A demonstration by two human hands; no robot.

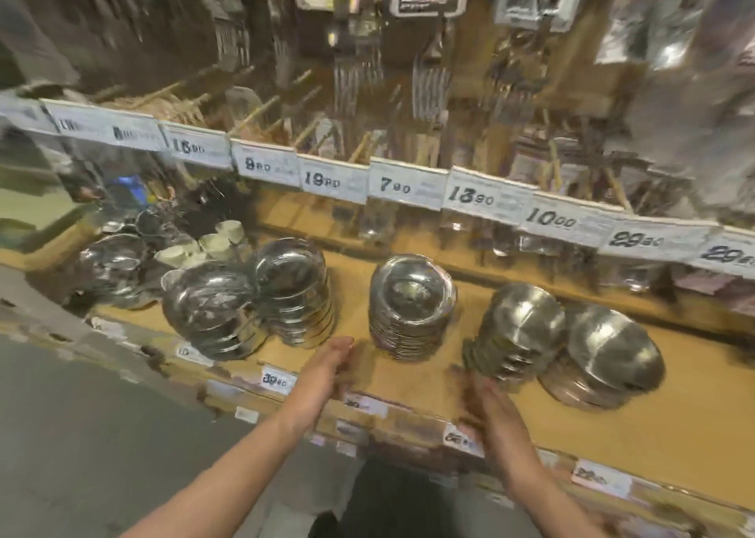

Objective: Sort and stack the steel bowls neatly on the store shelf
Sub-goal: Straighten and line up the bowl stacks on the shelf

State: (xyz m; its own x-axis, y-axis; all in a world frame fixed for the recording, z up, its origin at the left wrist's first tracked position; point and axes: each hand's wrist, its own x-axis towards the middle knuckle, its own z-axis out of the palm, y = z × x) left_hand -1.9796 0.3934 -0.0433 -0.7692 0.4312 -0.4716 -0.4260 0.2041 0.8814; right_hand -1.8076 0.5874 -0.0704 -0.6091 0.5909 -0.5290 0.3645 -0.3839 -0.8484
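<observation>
Several stacks of steel bowls stand on the wooden store shelf [408, 378]. A middle stack [410, 309] is upright. To its left are a tall stack [294, 288] and a leaning stack [212, 313]. To the right, two stacks of upturned bowls lean: one [519, 329] and another [608, 354]. My left hand [331, 364] is held out with straight fingers just left of the middle stack, holding nothing. My right hand [486, 407], blurred, reaches with straight fingers toward the base of the nearer upturned stack.
Price tags [408, 184] line the upper shelf edge, with hanging forks and utensils [429, 84] above. More steel dishes [110, 268] and pale cups [204, 245] sit far left. Labels run along the front shelf edge [278, 380]. Grey floor lies at the lower left.
</observation>
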